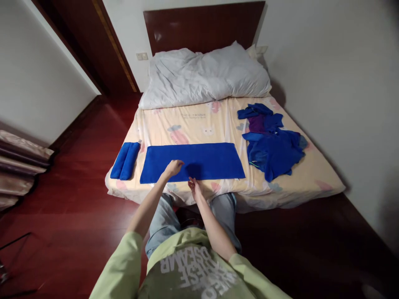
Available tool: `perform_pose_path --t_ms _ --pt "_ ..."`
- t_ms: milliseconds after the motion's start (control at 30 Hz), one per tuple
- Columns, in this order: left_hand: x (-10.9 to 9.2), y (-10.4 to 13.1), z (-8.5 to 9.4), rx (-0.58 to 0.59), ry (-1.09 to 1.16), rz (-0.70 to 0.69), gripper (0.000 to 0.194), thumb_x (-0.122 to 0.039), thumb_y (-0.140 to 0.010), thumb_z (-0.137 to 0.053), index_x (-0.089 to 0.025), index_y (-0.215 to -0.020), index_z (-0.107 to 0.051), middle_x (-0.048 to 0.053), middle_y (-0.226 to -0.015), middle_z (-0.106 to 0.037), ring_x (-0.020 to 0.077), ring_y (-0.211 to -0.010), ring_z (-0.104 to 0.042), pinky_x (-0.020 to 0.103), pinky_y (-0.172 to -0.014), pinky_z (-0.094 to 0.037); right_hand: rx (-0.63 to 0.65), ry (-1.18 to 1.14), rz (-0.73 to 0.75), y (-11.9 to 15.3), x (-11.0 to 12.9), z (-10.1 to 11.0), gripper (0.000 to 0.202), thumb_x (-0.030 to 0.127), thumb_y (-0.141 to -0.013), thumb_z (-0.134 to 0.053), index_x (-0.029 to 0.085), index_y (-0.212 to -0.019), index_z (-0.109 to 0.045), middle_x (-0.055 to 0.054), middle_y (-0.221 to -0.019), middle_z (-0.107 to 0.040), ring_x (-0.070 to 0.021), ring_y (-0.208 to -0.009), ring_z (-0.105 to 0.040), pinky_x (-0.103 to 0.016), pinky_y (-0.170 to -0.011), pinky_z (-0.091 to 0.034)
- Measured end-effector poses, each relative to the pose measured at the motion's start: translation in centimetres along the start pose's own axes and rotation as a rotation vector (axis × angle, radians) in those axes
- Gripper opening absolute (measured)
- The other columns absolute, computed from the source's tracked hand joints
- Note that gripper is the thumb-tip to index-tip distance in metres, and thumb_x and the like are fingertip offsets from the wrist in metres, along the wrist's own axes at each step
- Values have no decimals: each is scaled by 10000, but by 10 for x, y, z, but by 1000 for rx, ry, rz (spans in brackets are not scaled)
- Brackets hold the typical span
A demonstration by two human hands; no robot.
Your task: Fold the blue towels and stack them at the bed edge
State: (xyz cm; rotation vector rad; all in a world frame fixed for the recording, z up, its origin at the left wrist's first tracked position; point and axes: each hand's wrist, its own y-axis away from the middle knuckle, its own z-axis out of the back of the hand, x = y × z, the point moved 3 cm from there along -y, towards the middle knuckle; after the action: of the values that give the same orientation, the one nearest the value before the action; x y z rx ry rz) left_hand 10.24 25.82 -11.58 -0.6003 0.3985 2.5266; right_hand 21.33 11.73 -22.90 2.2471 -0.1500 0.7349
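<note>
A blue towel (pixel 212 160) lies spread flat in a long rectangle across the front of the bed. Above its left-centre part is my left hand (pixel 174 167), its fingers drawn together and bent, with nothing visible in them. My right hand (pixel 195 189) is at the towel's near edge, palm turned up and fingers apart, holding nothing that I can see. A dark shadow falls on the cloth between the two. Left of the towel sit rolled blue towels (pixel 125 161), side by side. A loose heap of blue cloths (pixel 274 145), with a purple piece among them, lies to the right.
The bed (pixel 311 178) has a cream patterned sheet. A grey-white quilt (pixel 205 77) is bunched against the dark wooden headboard (pixel 202 29). Walls stand behind and to the right. A striped curtain (pixel 18 166) hangs at the left, above the red wooden floor (pixel 77 207).
</note>
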Motion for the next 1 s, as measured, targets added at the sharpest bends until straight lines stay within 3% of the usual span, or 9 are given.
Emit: perform_pose_path --t_ms 100,200,300,433,567,700,800,900,1000 --pt "-13 -70 11 32 -35 25 379 -125 -938 -493 -175 -1197 -765 100 -1256 -745 231 -1215 -676 300 -1103 -481 5 -27 8 -3 -6 1 254 320 -792 -808 203 -789 -582 -88 -964 -803 -177 -760 -748 -328 -807 -622" --pt "-18 -127 7 66 -62 55 372 -117 -926 -529 -164 -1234 -734 140 -1292 -719 232 -1245 -655 326 -1118 -465 28 -57 28 -5 -10 4 294 370 -771 -840 196 -807 -606 -113 -1024 -803 -218 -866 -777 -380 -873 -625" --pt "-16 -172 -6 106 -85 87 374 -97 -921 -547 -145 -1259 -701 173 -1325 -689 231 -1254 -646 337 -1112 -464 11 -60 28 -7 -13 6 371 423 -706 -891 194 -836 -630 -119 -1059 -801 -236 -922 -785 -373 -894 -619" --pt "-9 -213 -22 137 -87 117 364 -82 -931 -547 -120 -1270 -675 206 -1374 -641 248 -1277 -628 336 -1098 -467 -68 -43 -18 -8 -14 8 442 486 -650 -919 199 -834 -639 -131 -1014 -803 -274 -941 -786 -385 -872 -614" --pt "1 -240 -26 152 -59 160 317 -134 -956 -561 -120 -1251 -675 206 -1325 -662 265 -1259 -633 339 -1065 -488 -90 -10 -44 -5 -13 8 442 501 -654 -914 205 -822 -631 -115 -1004 -803 -263 -925 -785 -371 -875 -598" --pt "8 -254 -21 203 -23 221 151 -206 -894 -695 -117 -1013 -723 164 -996 -746 285 -1088 -701 365 -1009 -519 -73 24 -54 -2 -15 5 428 536 -713 -867 202 -874 -653 -119 -1092 -795 -256 -946 -779 -376 -898 -589" --pt "10 -253 -16 211 36 254 123 -204 -884 -715 -123 -975 -700 101 -779 -721 238 -852 -730 340 -899 -557 -89 1 -55 0 -18 3 438 551 -736 -845 204 -931 -664 -123 -1158 -781 -254 -990 -770 -380 -923 -585" --pt "9 -248 -11 171 127 265 176 -174 -903 -691 -128 -1070 -656 68 -757 -709 190 -684 -702 304 -763 -572 -84 -16 -49 4 -20 4 426 551 -740 -841 211 -921 -660 -118 -1175 -777 -255 -1037 -763 -380 -953 -575" --pt "7 -242 -8 101 242 252 220 -155 -931 -659 -141 -1143 -603 69 -853 -720 150 -642 -687 260 -671 -562 -72 -18 -11 9 -21 4 428 569 -742 -833 220 -918 -656 -107 -1190 -774 -256 -1078 -754 -381 -974 -568"
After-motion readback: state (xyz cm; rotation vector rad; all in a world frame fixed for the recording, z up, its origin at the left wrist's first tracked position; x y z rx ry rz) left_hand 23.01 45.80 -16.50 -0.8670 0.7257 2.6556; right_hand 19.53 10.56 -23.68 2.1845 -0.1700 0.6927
